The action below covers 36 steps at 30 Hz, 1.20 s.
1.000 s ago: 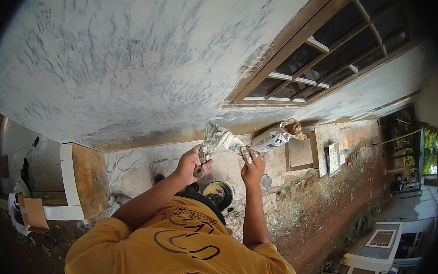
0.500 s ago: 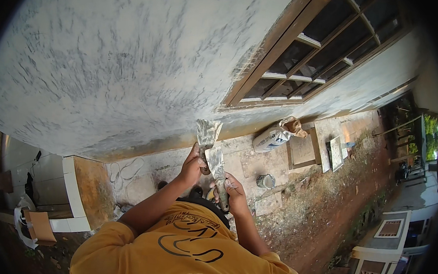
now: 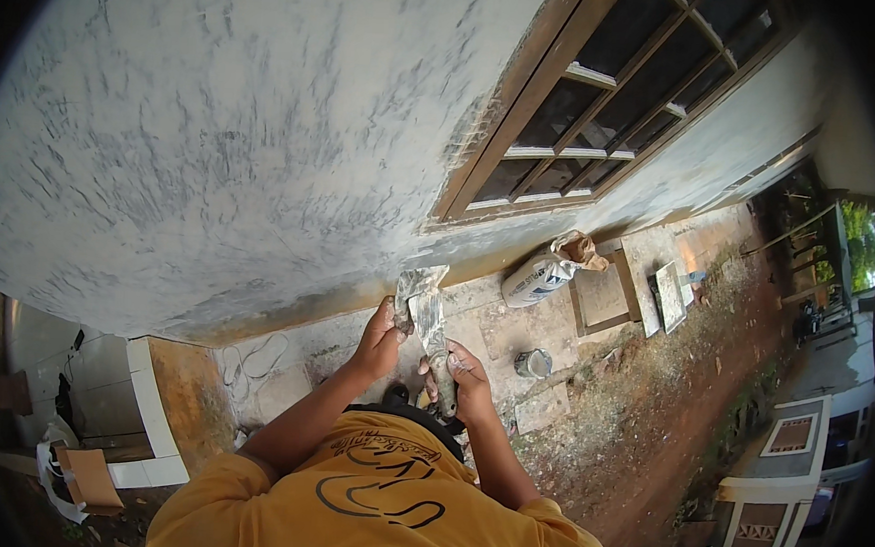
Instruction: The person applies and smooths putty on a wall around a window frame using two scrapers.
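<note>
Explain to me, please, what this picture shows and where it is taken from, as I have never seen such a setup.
There is no machine: these are a person's two bare hands, seen from above by a fisheye camera on the head, so straight edges bend. The fingers of the left hand hold one flat scraper, those of the right hand another scraper; their smeared blades overlap in the view. On the paved ground are a white sack and a small container, near a patchy wall with a window.
</note>
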Motion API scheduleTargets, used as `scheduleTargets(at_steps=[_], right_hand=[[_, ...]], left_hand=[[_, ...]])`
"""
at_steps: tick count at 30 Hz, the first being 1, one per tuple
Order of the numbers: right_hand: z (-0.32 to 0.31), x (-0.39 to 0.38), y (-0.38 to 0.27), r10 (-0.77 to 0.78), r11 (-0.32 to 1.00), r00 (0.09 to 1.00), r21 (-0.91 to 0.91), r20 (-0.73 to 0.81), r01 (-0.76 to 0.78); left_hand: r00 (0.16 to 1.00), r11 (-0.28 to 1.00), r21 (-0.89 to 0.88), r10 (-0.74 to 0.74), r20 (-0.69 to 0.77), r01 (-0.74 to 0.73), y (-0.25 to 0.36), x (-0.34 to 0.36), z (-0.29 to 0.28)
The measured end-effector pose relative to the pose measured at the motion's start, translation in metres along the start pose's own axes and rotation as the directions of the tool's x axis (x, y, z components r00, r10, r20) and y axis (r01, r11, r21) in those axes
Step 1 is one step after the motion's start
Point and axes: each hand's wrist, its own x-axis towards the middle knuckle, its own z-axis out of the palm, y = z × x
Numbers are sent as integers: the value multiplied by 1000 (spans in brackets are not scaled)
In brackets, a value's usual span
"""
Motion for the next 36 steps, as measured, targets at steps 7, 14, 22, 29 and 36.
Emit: scheduleTargets(at_steps=[7, 14, 22, 29, 36], right_hand=[[11, 6, 19, -45, 991, 999, 125, 28, 41], [17, 11, 21, -170, 985, 985, -24, 12, 170], [1, 26, -17, -208, 978, 976, 35, 57, 207], [-11, 38, -63, -562, -336, 632, -846, 533, 415], [-61, 45, -51, -541, -532, 651, -816, 533, 227]], left_hand=[[999, 998, -64, 4, -45, -6, 9, -5, 11], [1000, 998, 60, -18, 3, 18, 5, -9, -1], [962, 818, 506, 238, 134, -273, -6, -7, -5], [959, 893, -370, -281, -17, 256, 9, -5, 11], [895, 708, -590, -441, 61, 389, 31, -5, 18]])
